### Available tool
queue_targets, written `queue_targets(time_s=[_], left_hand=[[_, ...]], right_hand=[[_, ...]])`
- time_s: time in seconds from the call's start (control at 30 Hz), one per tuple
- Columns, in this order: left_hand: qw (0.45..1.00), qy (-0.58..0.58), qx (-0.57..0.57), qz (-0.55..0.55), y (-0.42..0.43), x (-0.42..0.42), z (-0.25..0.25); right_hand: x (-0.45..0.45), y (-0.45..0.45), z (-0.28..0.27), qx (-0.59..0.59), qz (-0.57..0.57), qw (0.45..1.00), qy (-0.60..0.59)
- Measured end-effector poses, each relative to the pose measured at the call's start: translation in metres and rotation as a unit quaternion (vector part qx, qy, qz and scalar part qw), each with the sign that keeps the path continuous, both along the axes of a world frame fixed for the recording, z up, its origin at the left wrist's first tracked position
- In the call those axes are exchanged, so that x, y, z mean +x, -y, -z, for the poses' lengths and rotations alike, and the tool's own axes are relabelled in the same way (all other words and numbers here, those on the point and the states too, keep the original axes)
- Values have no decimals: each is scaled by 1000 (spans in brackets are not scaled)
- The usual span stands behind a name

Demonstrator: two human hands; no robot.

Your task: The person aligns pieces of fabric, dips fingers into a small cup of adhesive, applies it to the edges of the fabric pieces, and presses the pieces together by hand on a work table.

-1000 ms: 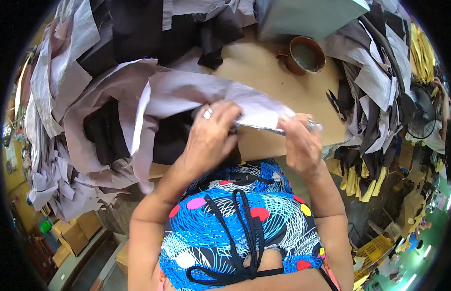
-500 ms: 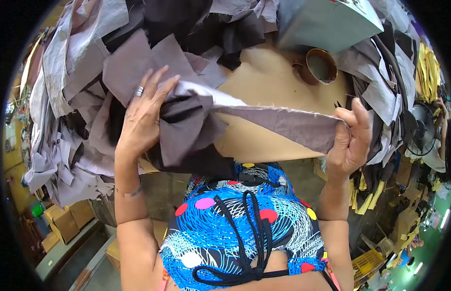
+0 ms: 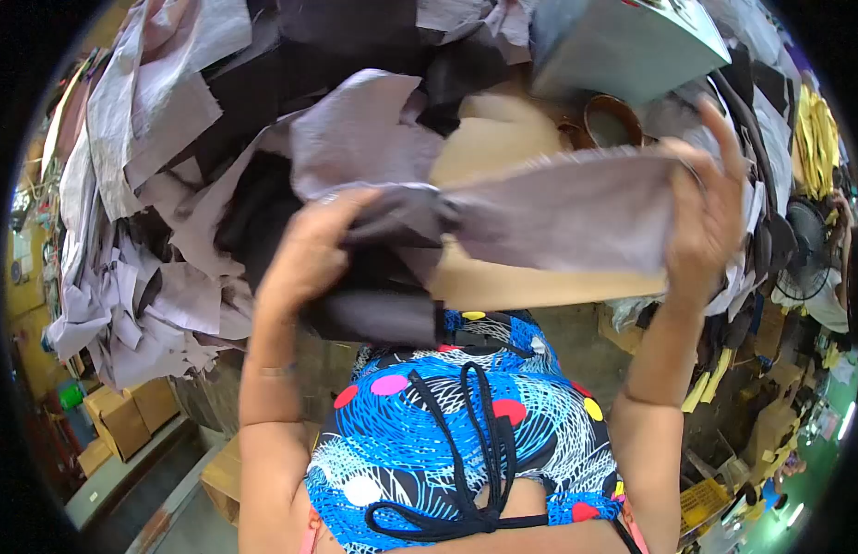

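A mauve-grey fabric piece [image 3: 567,212] with a frayed upper edge is stretched between my two hands, above a tan work surface [image 3: 503,286]. My right hand [image 3: 704,208] grips its right end, with one finger pointing up. At the other end, my left hand [image 3: 318,245] is closed on the bunched, darker part of the cloth; its fingertips are partly hidden and blurred. Just beyond my left hand, another mauve piece [image 3: 360,138] stands up in a loose fold. Dark cloth [image 3: 373,314] hangs beneath that hand, over the near edge.
Heaped fabric pieces [image 3: 161,120] cover the left and back, and more cloth [image 3: 770,129] hangs at the right. A brown mug [image 3: 595,115] stands beside a grey box [image 3: 623,51]. A fan [image 3: 803,245] and cardboard boxes [image 3: 124,420] are farther off.
My right hand has moved right and up, opening the narrow strip into a broader band. My left hand has shifted right and closed on the cloth. The mauve piece behind it has folded over.
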State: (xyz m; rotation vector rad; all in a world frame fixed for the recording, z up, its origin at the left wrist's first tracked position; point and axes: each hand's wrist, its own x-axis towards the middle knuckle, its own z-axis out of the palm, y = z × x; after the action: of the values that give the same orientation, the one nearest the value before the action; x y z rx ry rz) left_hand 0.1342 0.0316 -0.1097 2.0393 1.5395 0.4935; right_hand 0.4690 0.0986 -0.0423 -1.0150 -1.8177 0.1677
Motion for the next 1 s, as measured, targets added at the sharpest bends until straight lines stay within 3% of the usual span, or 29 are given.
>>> queue_targets(time_s=[0.03, 0.1, 0.13, 0.17, 0.2, 0.23, 0.3, 0.37, 0.5, 0.6, 0.67, 0.8, 1.0], left_hand=[[999, 13, -35, -22, -2, -16, -5], [992, -8, 104, -70, -11, -23, -37], [971, -87, 207, -78, -14, -10, -52], [946, -138, 288, -56, -13, -10, -50], [908, -189, 371, -44, -12, -10, -48], [877, -212, 431, -2, -8, -19, -32], [924, -198, 307, 115, 9, -5, -6], [937, -271, 81, 207, 26, 17, 12], [972, -159, -31, 168, 27, 50, -13], [981, -75, 65, 165, 21, 83, 10], [977, -108, 114, 141, 16, 97, 41], [954, -184, 224, 82, -5, 77, 74], [966, -155, 206, 19, -16, 51, 83]], right_hand=[[-7, -8, 8, 1, -15, 1000, -15], [-20, -19, 22, 12, -35, 998, -49], [-21, -19, 24, 19, -11, 1000, -9], [-23, -20, 26, 26, 13, 999, 30], [-28, -27, 29, 137, -58, 988, 28], [-27, -27, 43, 117, -63, 991, 6], [-16, -17, 86, -7, -59, 998, -18], [6, -4, 138, -86, -32, 992, 85], [11, 19, 150, -114, -14, 989, 94], [8, 16, 146, -103, 9, 993, 60], [9, 14, 135, -104, 10, 993, 47], [21, 6, 120, -37, 20, 988, 151], [1, -30, 104, -45, -7, 985, 168]])
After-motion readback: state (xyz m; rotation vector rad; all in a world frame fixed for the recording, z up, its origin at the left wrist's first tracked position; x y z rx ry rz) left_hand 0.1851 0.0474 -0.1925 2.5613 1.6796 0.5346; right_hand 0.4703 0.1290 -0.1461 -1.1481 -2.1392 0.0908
